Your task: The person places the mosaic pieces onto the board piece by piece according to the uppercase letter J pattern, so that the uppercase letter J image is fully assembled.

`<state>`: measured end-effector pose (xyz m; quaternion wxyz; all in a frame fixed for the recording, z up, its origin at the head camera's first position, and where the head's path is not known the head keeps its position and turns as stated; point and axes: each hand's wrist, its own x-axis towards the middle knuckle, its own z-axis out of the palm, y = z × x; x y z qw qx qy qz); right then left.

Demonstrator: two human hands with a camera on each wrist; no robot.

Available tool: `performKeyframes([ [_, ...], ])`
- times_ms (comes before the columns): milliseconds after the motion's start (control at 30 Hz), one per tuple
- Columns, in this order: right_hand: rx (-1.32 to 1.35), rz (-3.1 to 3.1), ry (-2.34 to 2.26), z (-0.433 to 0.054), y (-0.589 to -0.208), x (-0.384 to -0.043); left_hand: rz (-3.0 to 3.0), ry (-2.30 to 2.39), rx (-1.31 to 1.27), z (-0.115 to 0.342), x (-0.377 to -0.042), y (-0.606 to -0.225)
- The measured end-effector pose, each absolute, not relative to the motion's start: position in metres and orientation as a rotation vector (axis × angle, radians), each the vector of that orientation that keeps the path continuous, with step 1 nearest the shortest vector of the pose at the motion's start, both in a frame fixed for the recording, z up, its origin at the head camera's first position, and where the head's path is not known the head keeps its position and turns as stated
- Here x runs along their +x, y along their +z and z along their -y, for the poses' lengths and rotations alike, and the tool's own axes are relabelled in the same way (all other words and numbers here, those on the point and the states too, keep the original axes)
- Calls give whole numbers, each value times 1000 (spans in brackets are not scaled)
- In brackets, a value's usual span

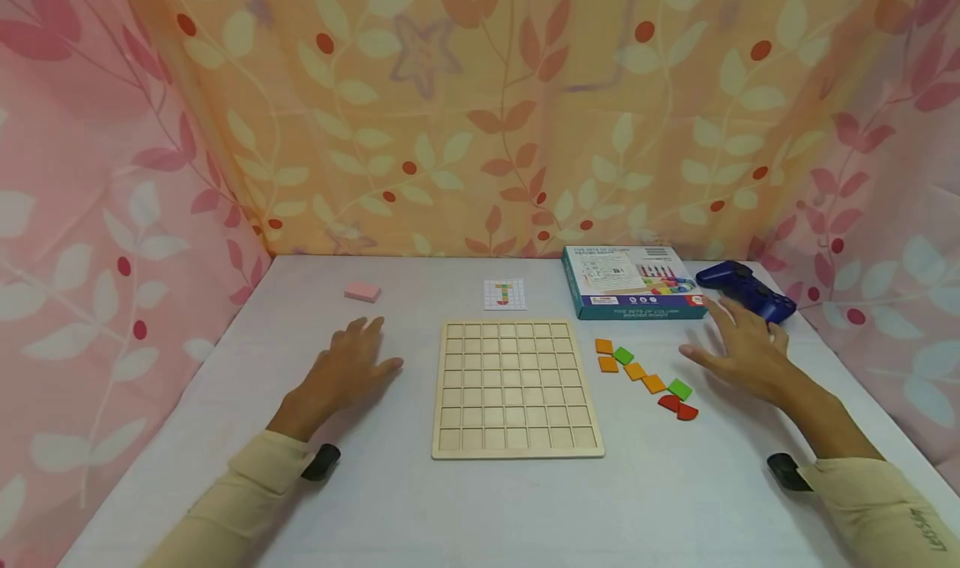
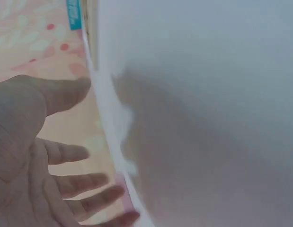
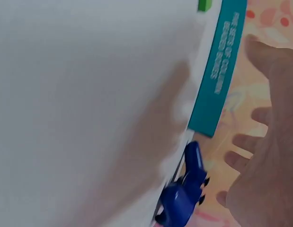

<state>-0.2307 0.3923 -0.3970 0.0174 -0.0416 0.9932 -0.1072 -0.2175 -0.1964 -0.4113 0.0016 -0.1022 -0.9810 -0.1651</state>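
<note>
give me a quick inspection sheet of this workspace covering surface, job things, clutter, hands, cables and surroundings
surface: white tabletop
job's things: wooden grid board in the middle; pattern card beyond it; four orange squares, two green squares and two red quarter-circles right of it
clutter: pink block at far left; "Five Sets of Column" box and blue game controller at far right
hands: left hand and right hand both hold nothing
cables: nothing seen
surroundings: leaf-print curtains behind and at both sides
</note>
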Motion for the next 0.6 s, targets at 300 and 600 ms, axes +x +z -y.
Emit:
performKeyframes([
  [300,-315,-2992,-363,-336,-395,-242,3044,-1020,-397,158,-226,-407],
  [600,-445,-2924,-555,-295,-403,-258,3053,-1250,-429,133,-228,-410],
])
